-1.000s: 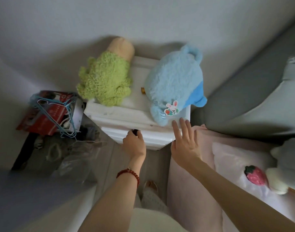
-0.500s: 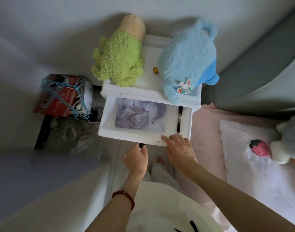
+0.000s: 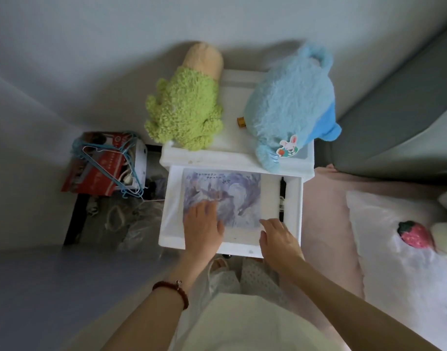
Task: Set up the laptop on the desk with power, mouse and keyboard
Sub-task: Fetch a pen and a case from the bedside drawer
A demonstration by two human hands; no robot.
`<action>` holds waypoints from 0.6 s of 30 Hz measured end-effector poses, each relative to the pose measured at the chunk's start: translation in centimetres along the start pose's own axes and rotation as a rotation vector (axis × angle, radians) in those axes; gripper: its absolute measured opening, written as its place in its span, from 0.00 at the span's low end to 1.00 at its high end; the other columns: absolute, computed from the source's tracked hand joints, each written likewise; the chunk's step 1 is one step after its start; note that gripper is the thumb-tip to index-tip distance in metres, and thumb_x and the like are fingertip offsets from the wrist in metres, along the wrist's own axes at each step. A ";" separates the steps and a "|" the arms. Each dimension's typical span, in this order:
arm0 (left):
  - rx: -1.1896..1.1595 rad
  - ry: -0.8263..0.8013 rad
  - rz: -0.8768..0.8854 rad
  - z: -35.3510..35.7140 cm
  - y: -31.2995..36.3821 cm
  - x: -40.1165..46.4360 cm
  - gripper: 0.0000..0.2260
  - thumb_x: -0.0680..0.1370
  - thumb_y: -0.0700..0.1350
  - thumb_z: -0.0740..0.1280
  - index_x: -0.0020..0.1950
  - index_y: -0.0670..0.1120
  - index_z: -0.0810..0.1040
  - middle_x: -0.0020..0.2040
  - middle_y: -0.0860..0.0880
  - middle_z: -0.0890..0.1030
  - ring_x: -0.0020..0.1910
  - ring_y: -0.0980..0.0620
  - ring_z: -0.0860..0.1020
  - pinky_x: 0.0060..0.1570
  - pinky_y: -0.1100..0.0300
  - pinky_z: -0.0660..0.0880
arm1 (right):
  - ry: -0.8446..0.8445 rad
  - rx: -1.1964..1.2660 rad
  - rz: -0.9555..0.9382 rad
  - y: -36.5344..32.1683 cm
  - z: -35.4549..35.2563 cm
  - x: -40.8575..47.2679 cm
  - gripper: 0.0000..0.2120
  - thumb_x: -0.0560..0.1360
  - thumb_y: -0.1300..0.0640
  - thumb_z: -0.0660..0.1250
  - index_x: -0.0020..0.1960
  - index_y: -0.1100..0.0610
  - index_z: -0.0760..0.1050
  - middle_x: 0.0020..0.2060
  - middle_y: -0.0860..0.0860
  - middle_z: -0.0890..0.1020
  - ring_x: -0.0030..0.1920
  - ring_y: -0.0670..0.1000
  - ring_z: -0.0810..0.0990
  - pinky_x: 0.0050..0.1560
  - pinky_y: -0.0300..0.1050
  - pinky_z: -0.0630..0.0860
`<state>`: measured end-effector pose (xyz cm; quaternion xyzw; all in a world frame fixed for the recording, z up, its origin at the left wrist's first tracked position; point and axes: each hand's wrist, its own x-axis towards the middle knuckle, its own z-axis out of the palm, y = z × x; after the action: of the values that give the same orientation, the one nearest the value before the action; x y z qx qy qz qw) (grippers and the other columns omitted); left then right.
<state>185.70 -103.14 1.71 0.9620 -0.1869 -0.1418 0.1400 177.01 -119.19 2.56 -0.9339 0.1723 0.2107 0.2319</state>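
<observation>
The top drawer (image 3: pixel 295 198) of a white nightstand (image 3: pixel 232 155) stands pulled out. Inside lies a flat item with a purple-and-white picture (image 3: pixel 232 191) under clear wrap, and a black pen (image 3: pixel 282 196) along the right wall. My left hand (image 3: pixel 202 226) rests flat on the picture's near left part, fingers spread. My right hand (image 3: pixel 278 236) reaches over the drawer's front edge, fingertips at the picture's near right corner, holding nothing. No laptop, mouse, keyboard or power cable is in view.
A green plush (image 3: pixel 184 112) and a blue plush (image 3: pixel 290 102) sit on the nightstand top. Left of it is a red box with blue hangers (image 3: pixel 108 163) and plastic bags on the floor. A pink bed (image 3: pixel 328 224) with a pillow and strawberry toy (image 3: pixel 415 235) is on the right.
The drawer went from shut to fully pulled out. Both hands left its front edge and moved into the drawer, onto the picture item.
</observation>
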 end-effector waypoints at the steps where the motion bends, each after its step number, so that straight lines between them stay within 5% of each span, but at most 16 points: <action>1: 0.055 -0.074 0.042 0.7 -0.2 1.4 0.22 0.76 0.49 0.62 0.69 0.47 0.64 0.67 0.44 0.69 0.67 0.44 0.67 0.63 0.50 0.67 | -0.009 -0.012 0.065 -0.1 0.1 1.1 0.21 0.77 0.60 0.55 0.70 0.59 0.60 0.68 0.57 0.66 0.67 0.57 0.66 0.61 0.49 0.69; 4: 0.189 -0.245 0.102 2.7 -0.9 6.0 0.31 0.78 0.55 0.58 0.75 0.48 0.48 0.77 0.44 0.51 0.75 0.43 0.50 0.71 0.44 0.56 | -0.081 -0.023 0.297 -0.5 0.4 4.8 0.32 0.76 0.62 0.57 0.74 0.61 0.44 0.75 0.61 0.47 0.74 0.60 0.50 0.69 0.52 0.61; 6: 0.264 -0.271 0.138 3.7 -1.1 8.3 0.35 0.76 0.60 0.58 0.76 0.48 0.45 0.78 0.45 0.48 0.76 0.42 0.47 0.72 0.40 0.51 | -0.071 -0.022 0.395 -0.6 0.9 6.8 0.34 0.75 0.63 0.58 0.73 0.63 0.41 0.74 0.63 0.44 0.74 0.61 0.50 0.69 0.52 0.62; 13: 0.328 -0.204 0.183 4.2 -1.1 10.4 0.46 0.66 0.70 0.63 0.74 0.44 0.54 0.72 0.42 0.61 0.69 0.42 0.62 0.67 0.33 0.52 | 0.116 -0.074 0.405 -0.4 2.8 8.2 0.23 0.73 0.67 0.56 0.67 0.64 0.57 0.63 0.61 0.65 0.60 0.59 0.67 0.57 0.49 0.69; 18: 0.344 -0.057 0.231 3.9 -0.8 9.1 0.42 0.62 0.67 0.71 0.66 0.39 0.70 0.56 0.38 0.75 0.56 0.38 0.74 0.63 0.34 0.63 | 0.134 -0.010 0.400 -0.1 3.0 7.6 0.31 0.75 0.65 0.56 0.73 0.63 0.44 0.71 0.64 0.53 0.66 0.58 0.66 0.61 0.45 0.69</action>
<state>192.77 -106.93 -4.11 0.9394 -0.3214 -0.1178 -0.0164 182.58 -119.29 -3.46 -0.8941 0.3683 0.1908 0.1687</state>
